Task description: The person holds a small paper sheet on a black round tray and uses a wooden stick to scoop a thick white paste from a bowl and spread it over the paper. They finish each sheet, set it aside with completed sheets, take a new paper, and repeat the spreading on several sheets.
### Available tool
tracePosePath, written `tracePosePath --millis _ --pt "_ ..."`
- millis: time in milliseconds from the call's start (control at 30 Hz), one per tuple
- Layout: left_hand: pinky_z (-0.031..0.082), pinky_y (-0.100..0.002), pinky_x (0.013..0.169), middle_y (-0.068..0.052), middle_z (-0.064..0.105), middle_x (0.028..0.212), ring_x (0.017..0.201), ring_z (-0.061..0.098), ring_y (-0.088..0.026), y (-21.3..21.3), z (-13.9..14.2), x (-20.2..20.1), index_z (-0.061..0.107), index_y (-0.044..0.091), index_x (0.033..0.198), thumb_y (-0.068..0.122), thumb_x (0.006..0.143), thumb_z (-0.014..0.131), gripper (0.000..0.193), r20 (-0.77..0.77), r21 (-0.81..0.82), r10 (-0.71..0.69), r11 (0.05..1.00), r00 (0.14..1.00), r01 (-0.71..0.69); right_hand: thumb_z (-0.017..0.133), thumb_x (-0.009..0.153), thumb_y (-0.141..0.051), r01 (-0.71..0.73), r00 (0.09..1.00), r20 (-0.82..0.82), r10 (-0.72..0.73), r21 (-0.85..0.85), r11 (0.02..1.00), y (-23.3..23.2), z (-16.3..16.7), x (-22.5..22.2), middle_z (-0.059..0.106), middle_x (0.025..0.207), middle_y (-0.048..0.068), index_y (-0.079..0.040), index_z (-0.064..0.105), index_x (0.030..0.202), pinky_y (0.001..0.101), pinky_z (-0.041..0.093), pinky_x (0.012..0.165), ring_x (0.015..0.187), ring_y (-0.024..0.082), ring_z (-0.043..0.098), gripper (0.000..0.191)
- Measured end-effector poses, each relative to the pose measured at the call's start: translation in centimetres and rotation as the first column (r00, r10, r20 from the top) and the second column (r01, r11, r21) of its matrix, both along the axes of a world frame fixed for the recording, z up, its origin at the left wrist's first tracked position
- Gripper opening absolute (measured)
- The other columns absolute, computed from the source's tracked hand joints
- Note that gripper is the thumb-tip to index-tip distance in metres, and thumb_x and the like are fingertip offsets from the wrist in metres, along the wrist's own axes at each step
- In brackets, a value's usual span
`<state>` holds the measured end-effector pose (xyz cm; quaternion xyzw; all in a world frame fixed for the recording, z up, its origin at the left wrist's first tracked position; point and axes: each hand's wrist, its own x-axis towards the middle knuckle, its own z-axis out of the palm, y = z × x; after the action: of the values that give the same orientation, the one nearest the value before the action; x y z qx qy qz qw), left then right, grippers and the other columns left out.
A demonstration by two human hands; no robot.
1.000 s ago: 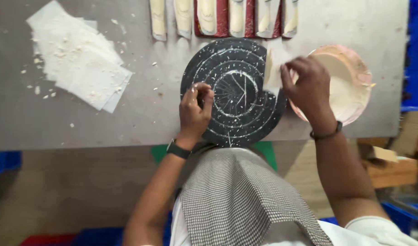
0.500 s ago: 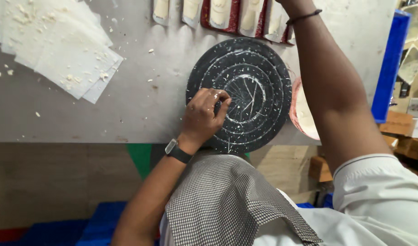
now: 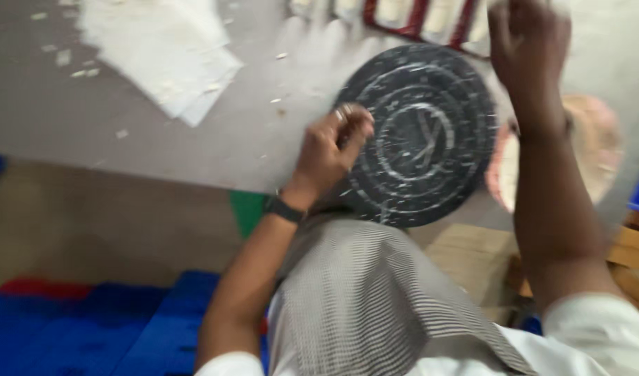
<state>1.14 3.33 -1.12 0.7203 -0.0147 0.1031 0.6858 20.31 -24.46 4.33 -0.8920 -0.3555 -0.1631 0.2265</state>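
Left hand [image 3: 332, 150] w/ fingers curled on dark round disc [image 3: 420, 136] edge: pin it firm; right hand [image 3: 528, 49] up top, grip too blurred to tell.

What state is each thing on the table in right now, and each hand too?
Round dark board: flat on the table, streaked white.
Left hand: resting on the board's left edge, fingers curled.
Right hand: raised at the far tray, blurred.
Pink bowl: upright, partly hidden by the right arm.
White sheets: stacked loosely, crumbs around.
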Motion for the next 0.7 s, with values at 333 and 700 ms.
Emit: tracePosePath --millis 333,700 --pt "0.040 -0.060 0.098 -0.015 0.059 0.129 0.121 0.050 -0.044 23.0 -3.1 3.0 0.060 0.009 0.128 0.026 0.063 0.095 0.076 -0.015 0.945 0.601 0.268 0.799 -0.184 0.079 0.101 -0.007 0.338 0.837 -0.520 -0.173 0.241 0.910 0.8 -3.1 -20.9 0.066 0.081 0.007 -0.003 0.073 0.110 0.0258 0.044 0.059 0.062 0.012 0.057 0.012" --pt "0.058 -0.037 0.074 -0.005 0.075 0.087 0.080 0.074 -0.022 25.2 4.5 3.7 0.073 0.009 0.092 0.015 0.090 0.078 0.008 0.123 0.834 0.504 0.415 0.855 -0.364 0.078 0.100 -0.008 0.271 0.890 -0.442 -0.110 0.318 0.909 0.6 -3.4 -20.2 0.070 0.089 0.008 -0.005 0.075 0.106 0.0289 0.050 0.064 0.068 0.017 0.064 0.007"
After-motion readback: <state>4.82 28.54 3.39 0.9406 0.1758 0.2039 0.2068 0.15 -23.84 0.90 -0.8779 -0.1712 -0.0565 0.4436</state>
